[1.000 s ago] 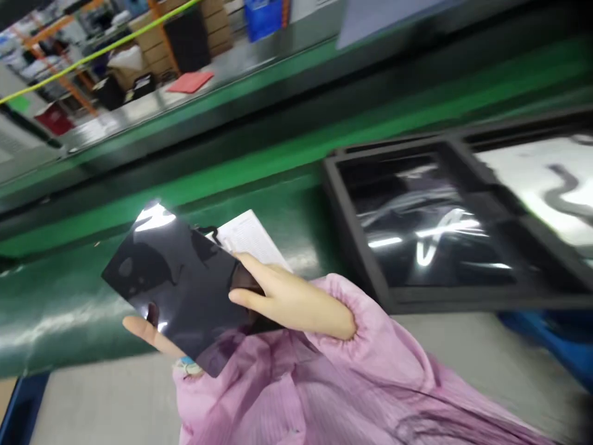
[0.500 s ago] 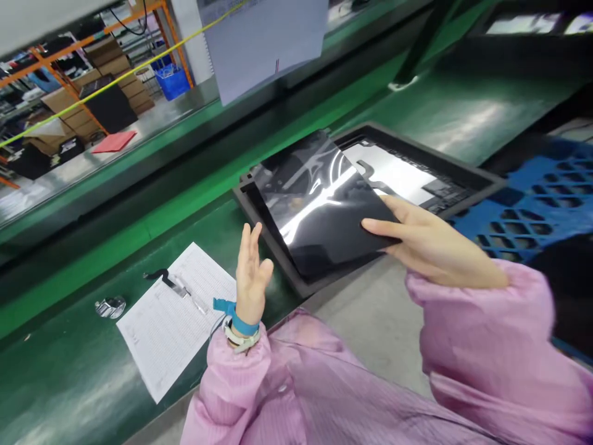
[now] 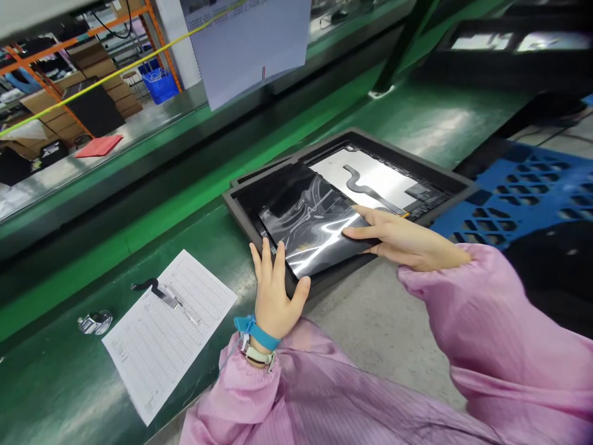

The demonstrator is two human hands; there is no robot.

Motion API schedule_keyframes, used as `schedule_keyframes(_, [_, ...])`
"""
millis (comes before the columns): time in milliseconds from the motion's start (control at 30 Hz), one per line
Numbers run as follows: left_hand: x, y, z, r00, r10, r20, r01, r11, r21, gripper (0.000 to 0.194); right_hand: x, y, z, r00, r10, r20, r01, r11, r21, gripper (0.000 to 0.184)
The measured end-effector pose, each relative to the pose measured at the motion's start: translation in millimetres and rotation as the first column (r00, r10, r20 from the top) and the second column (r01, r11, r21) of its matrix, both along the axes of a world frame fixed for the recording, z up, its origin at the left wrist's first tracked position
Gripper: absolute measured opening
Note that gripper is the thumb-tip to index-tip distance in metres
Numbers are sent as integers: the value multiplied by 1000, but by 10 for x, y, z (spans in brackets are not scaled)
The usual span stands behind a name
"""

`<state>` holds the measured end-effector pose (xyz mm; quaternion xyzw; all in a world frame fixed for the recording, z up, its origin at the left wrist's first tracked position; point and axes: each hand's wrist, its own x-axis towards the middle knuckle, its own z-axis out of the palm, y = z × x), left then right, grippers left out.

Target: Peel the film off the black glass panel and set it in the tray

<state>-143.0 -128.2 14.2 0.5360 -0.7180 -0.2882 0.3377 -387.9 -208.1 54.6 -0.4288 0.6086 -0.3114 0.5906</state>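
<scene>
A glossy black display panel (image 3: pixel 310 232) with a clear, creased film on its face lies low in the left part of a dark foam tray (image 3: pixel 445 176). My right hand (image 3: pixel 398 238) grips the panel's right edge between thumb and fingers. At the tray's near left corner is my left hand (image 3: pixel 278 290), its fingers spread along the rim beside the panel; whether it touches the panel I cannot tell. A silver-white panel (image 3: pixel 333 165) with a dark curved flex cable (image 3: pixel 361 185) fills the tray's right part. A blue strap (image 3: pixel 262 335) circles my left wrist.
On the green bench (image 3: pixel 185 225) lies a printed sheet (image 3: pixel 152 364) bearing a black flex cable (image 3: pixel 155 287). Left of it is a small shiny metal piece (image 3: pixel 95 322). A blue perforated crate (image 3: pixel 523 185) stands right of the tray. White paper (image 3: pixel 250 55) hangs behind.
My right hand has lowered the black panel from a tilt above the tray to lie low within it. My left hand has moved right, against the tray's corner.
</scene>
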Motion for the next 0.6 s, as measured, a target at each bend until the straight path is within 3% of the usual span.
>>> schedule_keyframes(133, [-32,1,-23,1000,-10,25,10,1000,-6,71,45,-42,31,985,131,-111,-135,990,-27,70])
schedule_keyframes(233, [-59,-3,-37,999,-4,52,5,1000,-21,72,132,-60,29,937,200,-285,-241,964,-114,62])
schedule_keyframes(433, [-84,-15,-34,996,-4,94,8,999,-37,63,60,-73,92,701,16,-713,-325,897,-299,49])
schedule_keyframes(533, [-95,-20,-45,996,-1,86,5,999,-51,62,-82,-317,169,595,-101,-797,-248,920,-302,59])
schedule_keyframes(600, [-105,-20,-55,997,9,78,-4,998,-61,62,-149,-565,178,573,-108,-812,-198,944,-265,64])
